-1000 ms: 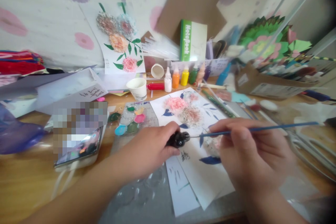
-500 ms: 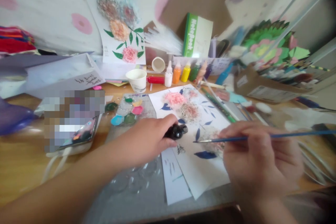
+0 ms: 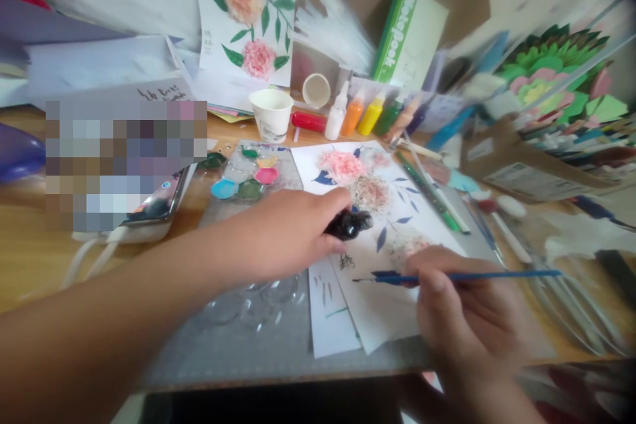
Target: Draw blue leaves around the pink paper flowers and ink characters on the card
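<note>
My left hand (image 3: 303,222) is closed around a small glossy black bottle (image 3: 350,224), holding it over the flower painting (image 3: 377,315). Pinched in my right hand (image 3: 467,311) is a thin paintbrush (image 3: 501,274) with a blue handle. The brush lies nearly level, its tip pointing left over the lower part of the sheet. Pink and speckled blossoms with dark blue leaves show on the paper. My right hand hides the sheet's lower right part. Beneath the painting lies another white sheet (image 3: 320,328) with brush strokes.
A clear palette with paint wells (image 3: 249,189) lies on the grey mat (image 3: 238,351). Behind are a paper cup (image 3: 271,116), paint bottles (image 3: 370,116) and a finished flower picture (image 3: 218,46). A phone (image 3: 163,212) stands left; brushes and pens (image 3: 437,199) lie right.
The view has tilted down a little. My right hand and the paintbrush have moved left and lower over the sheet. My left hand still grips the black bottle.
</note>
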`<state>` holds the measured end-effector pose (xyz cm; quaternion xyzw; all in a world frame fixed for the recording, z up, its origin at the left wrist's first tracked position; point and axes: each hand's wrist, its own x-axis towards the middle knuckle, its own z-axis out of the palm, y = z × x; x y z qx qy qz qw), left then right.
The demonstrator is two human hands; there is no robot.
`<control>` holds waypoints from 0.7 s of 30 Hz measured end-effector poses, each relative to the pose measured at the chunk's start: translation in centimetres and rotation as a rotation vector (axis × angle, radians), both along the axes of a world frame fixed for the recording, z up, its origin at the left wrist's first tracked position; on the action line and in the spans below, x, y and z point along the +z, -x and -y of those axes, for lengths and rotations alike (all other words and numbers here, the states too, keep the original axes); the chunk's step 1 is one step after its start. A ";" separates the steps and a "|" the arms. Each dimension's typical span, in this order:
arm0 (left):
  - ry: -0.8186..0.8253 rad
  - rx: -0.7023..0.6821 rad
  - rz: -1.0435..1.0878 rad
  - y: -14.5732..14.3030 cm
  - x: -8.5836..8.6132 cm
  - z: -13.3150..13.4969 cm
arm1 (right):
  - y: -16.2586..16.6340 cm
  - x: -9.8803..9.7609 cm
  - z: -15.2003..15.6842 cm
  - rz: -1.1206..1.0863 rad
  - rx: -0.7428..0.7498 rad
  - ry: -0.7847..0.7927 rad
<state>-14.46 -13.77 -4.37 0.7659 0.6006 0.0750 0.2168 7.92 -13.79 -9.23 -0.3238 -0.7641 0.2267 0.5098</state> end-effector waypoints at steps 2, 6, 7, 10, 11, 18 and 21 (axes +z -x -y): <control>-0.001 -0.002 0.000 -0.1 0.1 0.0 | 0.1 0.1 0.0 0.016 0.008 -0.019; 0.014 0.008 -0.007 -0.2 0.3 0.0 | 0.2 0.1 0.0 0.042 -0.004 -0.028; 0.021 0.013 -0.007 -0.3 0.3 -0.1 | 0.2 0.1 0.0 0.054 -0.004 -0.035; 0.022 0.014 -0.004 -0.3 0.3 -0.1 | 0.3 0.1 0.0 0.095 0.034 -0.062; 0.017 0.012 -0.003 -0.3 0.3 -0.1 | 0.3 0.2 -0.1 0.101 0.050 -0.070; -0.017 0.003 0.000 -0.2 -0.1 0.0 | 0.1 0.3 -0.3 0.134 0.080 -0.060; -0.013 0.000 0.000 -0.1 0.0 0.0 | 0.1 0.2 -0.3 0.121 0.051 -0.078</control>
